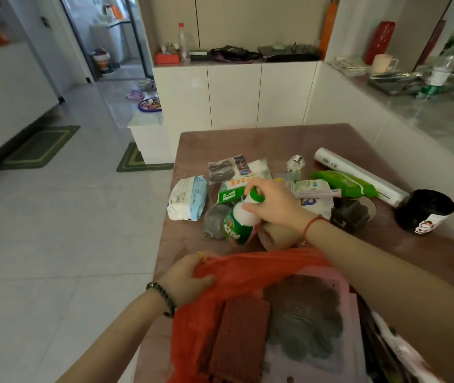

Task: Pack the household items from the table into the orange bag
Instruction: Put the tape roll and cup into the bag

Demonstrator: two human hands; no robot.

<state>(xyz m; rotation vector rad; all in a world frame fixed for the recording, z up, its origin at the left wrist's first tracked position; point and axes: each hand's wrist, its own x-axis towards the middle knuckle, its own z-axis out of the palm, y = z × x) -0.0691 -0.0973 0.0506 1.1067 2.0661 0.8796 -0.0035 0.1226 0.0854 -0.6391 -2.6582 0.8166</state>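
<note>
Just beyond the orange bag [237,275] | right hand [272,205] fingers gripping green-white bottle [238,222], tilting long axis bagward | left hand [185,277] fingers pinching bag rim open

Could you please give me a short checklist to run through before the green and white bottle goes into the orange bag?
1. Right hand has a closed grip on the green and white bottle: ok.
2. Left hand holds the orange bag by its rim: ok.
3. Bag mouth is open wide enough for the bottle: cannot tell, the rim looks bunched.
4. Bottle cap is closed: cannot tell, the fingers cover the top.
5. Path from bottle to bag is free: ok, nothing stands between them.
6. Room left inside the bag: cannot tell.
</note>
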